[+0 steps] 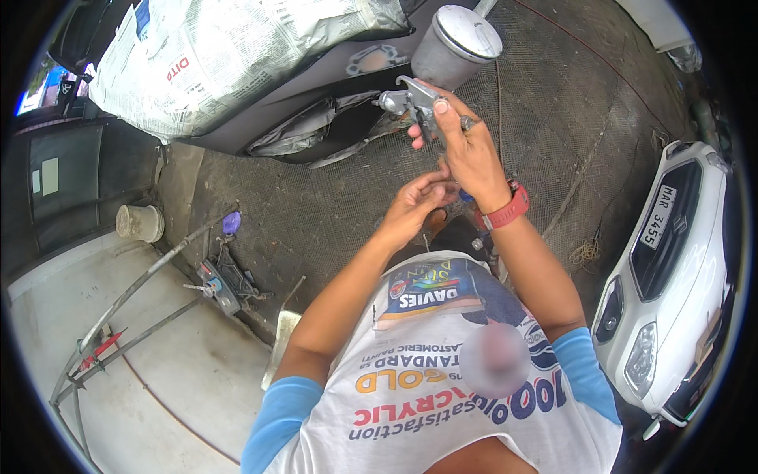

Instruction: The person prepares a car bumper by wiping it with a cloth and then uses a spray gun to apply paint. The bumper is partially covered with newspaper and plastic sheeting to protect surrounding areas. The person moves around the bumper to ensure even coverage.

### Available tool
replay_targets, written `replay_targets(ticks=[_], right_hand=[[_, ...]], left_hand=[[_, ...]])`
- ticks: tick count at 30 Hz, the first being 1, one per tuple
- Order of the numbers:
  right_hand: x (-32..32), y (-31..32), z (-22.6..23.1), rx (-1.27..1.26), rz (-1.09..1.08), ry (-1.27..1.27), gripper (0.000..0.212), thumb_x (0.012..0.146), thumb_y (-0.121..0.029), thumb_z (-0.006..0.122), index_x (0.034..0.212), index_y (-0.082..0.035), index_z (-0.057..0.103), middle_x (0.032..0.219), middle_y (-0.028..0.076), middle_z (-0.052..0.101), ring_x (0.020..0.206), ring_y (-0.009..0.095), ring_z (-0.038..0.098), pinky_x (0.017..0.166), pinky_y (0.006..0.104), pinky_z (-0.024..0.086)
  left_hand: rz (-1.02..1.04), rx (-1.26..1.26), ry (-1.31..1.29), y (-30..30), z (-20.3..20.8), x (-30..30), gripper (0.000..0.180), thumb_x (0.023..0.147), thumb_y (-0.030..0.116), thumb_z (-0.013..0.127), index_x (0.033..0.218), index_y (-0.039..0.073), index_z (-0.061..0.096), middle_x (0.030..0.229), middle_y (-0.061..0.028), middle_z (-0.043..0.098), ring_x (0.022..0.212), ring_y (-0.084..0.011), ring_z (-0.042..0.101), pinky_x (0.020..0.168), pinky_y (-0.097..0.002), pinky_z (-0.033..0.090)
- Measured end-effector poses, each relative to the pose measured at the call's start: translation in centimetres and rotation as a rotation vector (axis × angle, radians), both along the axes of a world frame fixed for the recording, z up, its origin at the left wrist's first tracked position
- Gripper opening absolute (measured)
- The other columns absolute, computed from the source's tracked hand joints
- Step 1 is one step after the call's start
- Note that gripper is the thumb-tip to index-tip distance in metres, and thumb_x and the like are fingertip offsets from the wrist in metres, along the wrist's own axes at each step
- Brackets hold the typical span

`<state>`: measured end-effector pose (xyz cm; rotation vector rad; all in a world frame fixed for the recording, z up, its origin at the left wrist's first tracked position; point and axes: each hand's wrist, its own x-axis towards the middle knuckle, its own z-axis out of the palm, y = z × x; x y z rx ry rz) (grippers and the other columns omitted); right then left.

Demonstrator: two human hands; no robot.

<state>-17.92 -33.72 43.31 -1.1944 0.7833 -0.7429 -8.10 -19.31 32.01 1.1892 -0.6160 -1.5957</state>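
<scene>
A metal spray gun (pixel 422 107) is gripped in my right hand (pixel 470 150), its nozzle pointing left. The thumb lies along its body and the fingers wrap round behind it. Directly beyond the gun stands a grey cylindrical container (pixel 446 59) with a pale lid; whether the two are joined I cannot tell. Just below the gun is my left hand (pixel 414 205), its fingers loosely bent and apart, close to a blue fitting (pixel 466 195) under my right wrist. Contact between that hand and the fitting is unclear. A red watch (pixel 509 209) circles my right wrist.
At the upper left, a dark car bumper (pixel 260 118) is partly covered with newspaper (pixel 213 63). A white car (pixel 671 261) stands at right. Metal tubing (pixel 150 272) crosses a pale panel (pixel 181 363) at left, near a dirty bucket (pixel 140 223). A thin red hose (pixel 584 51) runs across the floor.
</scene>
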Motion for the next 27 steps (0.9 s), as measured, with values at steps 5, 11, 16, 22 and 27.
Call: replay_targets(ticks=[5, 11, 16, 22, 27], right_hand=[[-2.4, -2.0, -1.9, -0.041, -0.101, 0.129, 0.049, 0.117, -0.041, 0.052, 0.152, -0.008, 0.065, 0.094, 0.004, 0.074, 0.079, 0.008, 0.066, 0.070, 0.0258, 0.055], [-6.8, -4.5, -4.2, -0.070, -0.301, 0.270, 0.052, 0.117, -0.045, 0.048, 0.154, -0.012, 0.063, 0.093, 0.005, 0.077, 0.080, 0.008, 0.070, 0.046, 0.0224, 0.044], [-8.9, -4.3, -5.0, -0.085, -0.375, 0.264, 0.053, 0.117, -0.047, 0.048, 0.155, -0.012, 0.062, 0.100, 0.007, 0.078, 0.082, 0.008, 0.070, 0.046, 0.0228, 0.043], [-8.5, -2.7, -5.3, -0.060, -0.312, 0.162, 0.054, 0.117, -0.046, 0.049, 0.156, -0.010, 0.060, 0.103, 0.007, 0.078, 0.086, 0.009, 0.071, 0.049, 0.0228, 0.044], [-8.0, -1.2, -4.5, 0.030, -0.136, 0.081, 0.054, 0.118, -0.046, 0.047, 0.157, -0.012, 0.059, 0.104, 0.007, 0.077, 0.087, 0.008, 0.069, 0.050, 0.0227, 0.044]], left_hand=[[-0.102, 0.247, -0.335, 5.2, -3.4, 4.5, 0.052, 0.113, 0.039, 0.062, 0.152, 0.004, 0.061, 0.145, -0.0151, 0.069, 0.129, -0.0223, 0.067, 0.116, -0.0398, 0.049], [-0.180, 0.633, -0.903, 20.6, -13.5, 11.4, 0.067, 0.104, 0.054, 0.070, 0.147, 0.003, 0.066, 0.142, -0.0223, 0.071, 0.136, -0.0352, 0.067, 0.115, -0.0435, 0.050], [-0.006, 0.979, -0.786, 30.9, -14.9, 13.3, 0.070, 0.103, 0.052, 0.072, 0.146, -0.003, 0.065, 0.138, -0.0221, 0.073, 0.130, -0.0326, 0.069, 0.111, -0.0426, 0.052], [0.043, 0.962, -0.768, 31.5, -14.9, 13.4, 0.070, 0.104, 0.052, 0.071, 0.146, -0.003, 0.065, 0.141, -0.0263, 0.071, 0.135, -0.0363, 0.067, 0.116, -0.0429, 0.049], [0.057, 0.809, -0.789, 26.7, -12.3, 12.1, 0.066, 0.107, 0.047, 0.068, 0.149, -0.003, 0.062, 0.145, -0.0256, 0.069, 0.137, -0.0345, 0.066, 0.116, -0.0422, 0.049]])
